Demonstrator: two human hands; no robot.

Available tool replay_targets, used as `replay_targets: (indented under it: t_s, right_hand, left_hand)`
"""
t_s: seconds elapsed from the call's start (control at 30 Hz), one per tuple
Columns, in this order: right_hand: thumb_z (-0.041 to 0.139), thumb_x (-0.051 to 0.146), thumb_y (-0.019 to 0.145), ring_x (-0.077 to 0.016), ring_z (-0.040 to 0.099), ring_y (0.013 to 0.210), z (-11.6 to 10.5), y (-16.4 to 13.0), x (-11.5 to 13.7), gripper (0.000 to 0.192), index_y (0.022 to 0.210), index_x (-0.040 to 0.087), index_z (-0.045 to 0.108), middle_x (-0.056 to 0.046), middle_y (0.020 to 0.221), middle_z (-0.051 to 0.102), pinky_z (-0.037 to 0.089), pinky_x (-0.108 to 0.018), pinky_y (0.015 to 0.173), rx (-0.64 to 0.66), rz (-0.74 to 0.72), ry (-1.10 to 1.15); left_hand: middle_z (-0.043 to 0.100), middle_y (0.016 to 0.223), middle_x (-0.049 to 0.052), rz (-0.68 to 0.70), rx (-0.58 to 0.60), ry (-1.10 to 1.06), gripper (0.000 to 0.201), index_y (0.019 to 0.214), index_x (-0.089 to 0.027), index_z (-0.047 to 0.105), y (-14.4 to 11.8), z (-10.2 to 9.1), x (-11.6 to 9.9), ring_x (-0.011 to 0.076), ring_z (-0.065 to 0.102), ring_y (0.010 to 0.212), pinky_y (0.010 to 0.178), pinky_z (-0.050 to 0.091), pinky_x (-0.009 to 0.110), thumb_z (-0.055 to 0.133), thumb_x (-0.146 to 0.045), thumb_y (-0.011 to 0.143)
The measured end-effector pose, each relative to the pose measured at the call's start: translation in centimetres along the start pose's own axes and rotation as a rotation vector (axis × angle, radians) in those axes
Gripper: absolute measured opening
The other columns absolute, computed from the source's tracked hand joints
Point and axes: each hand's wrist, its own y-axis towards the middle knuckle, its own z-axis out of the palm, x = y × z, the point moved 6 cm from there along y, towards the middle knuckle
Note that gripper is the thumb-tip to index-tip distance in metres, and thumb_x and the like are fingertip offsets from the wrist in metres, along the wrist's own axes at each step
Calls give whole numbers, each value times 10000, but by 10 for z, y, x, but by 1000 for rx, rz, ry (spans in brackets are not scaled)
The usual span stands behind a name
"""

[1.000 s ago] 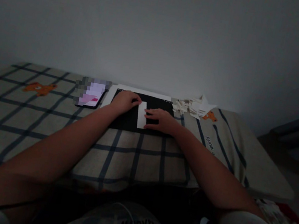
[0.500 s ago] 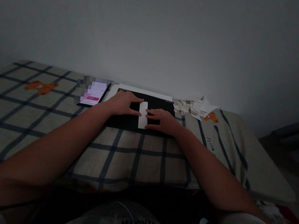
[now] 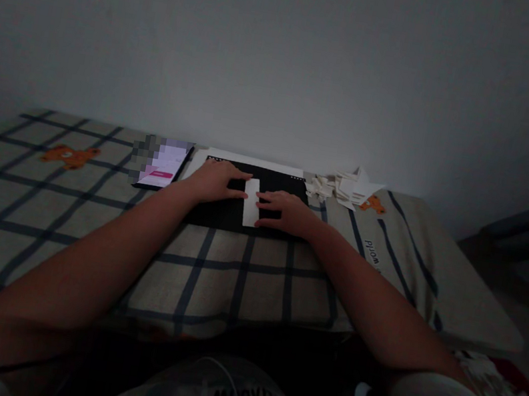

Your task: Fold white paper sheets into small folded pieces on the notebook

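A narrow white paper strip [image 3: 251,202] lies upright on a black board [image 3: 221,212] at the far middle of the checked surface. My left hand [image 3: 216,180] rests flat on the board just left of the strip, fingertips touching its upper left edge. On the strip's other side my right hand [image 3: 283,211] lies with its fingers pressing along the right edge. Neither hand has lifted the paper. The room is dim.
A lit phone [image 3: 162,166] lies left of the board. A heap of folded white paper pieces [image 3: 344,188] sits at the back right. A white sheet [image 3: 250,161] pokes out behind the board. The checked cloth [image 3: 38,214] drops off at the right edge.
My left hand's fingers slid to the strip's upper left edge; the right hand has hardly moved. The paper strip stays on the board in nearly the same spot.
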Motion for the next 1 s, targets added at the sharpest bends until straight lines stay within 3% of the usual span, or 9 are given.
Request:
replay_targets:
  t_s: [0.23,0.77,1.0]
  right_hand:
    - [652,495,830,-268,492,1296,-1,0,1,465,1224,249,654,-69,1409,529,383,-470,1074,-6,10,4]
    - [649,514,825,-271,495,1289,0,-1,-1,473,1219,253,661,-68,1395,547,384,-455,1071,-17,10,10]
    - [682,476,809,-273,503,1282,-1,-1,-1,468,1203,223,672,-98,1382,556,387,-457,1071,-29,5,36]
  left_hand:
    - [661,1196,83,-6,80,89,611,1370,-324,528,-7,-3,-5,290,573,1099,912,366,372,520,-623,836]
    - [546,1364,129,-21,155,34,927,1451,-313,408,-13,5,-7,351,445,1276,1021,293,459,560,-799,677]
    - [422,1493,104,-5,215,16,1058,1483,-280,354,-17,5,-20,368,359,1340,1067,245,455,598,-817,605]
